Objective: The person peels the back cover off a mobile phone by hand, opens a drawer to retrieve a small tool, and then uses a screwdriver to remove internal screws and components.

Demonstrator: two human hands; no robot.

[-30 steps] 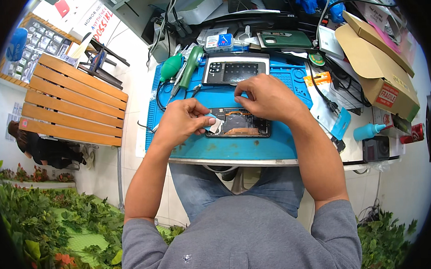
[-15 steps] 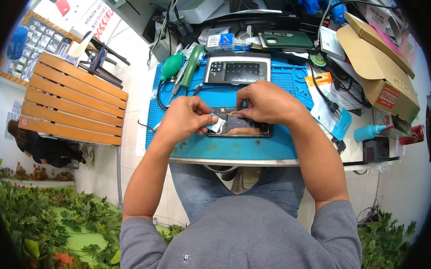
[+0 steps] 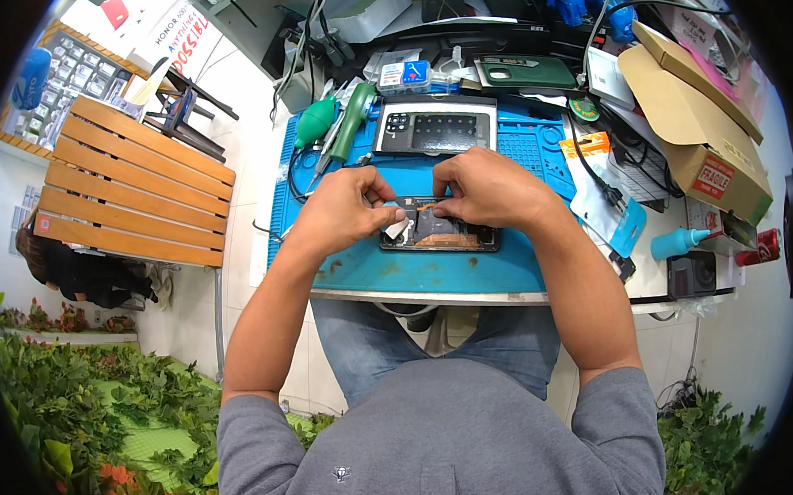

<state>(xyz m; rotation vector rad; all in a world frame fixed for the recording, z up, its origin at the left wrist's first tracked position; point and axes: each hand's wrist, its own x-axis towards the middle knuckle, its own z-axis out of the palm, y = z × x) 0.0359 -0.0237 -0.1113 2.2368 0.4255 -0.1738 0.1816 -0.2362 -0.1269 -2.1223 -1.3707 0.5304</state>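
Observation:
An opened phone (image 3: 458, 239), its inner parts and a copper-coloured strip exposed, lies on the blue repair mat (image 3: 389, 272). My left hand (image 3: 340, 213) is closed in a pinch over its left end, around a small white piece of cloth or paper (image 3: 397, 229). Over the phone's upper middle, my right hand (image 3: 490, 190) has its thumb and fingers curled together near a small orange flex strip (image 3: 427, 207). Whatever those right fingertips pinch is hidden. Beyond both hands rests a black phone back cover (image 3: 436, 132) in a tray.
A green air blower (image 3: 317, 123) and a green-handled tool (image 3: 353, 125) lie at the far left. Along the back stand a small plastic box (image 3: 404, 76) and a green phone case (image 3: 528, 74). Cables, a packet (image 3: 609, 205) and an open cardboard box (image 3: 688, 129) crowd the right.
My left hand has shifted slightly left, and the white piece sits a little lower and at a different angle. My right hand stays nearly in place over the phone.

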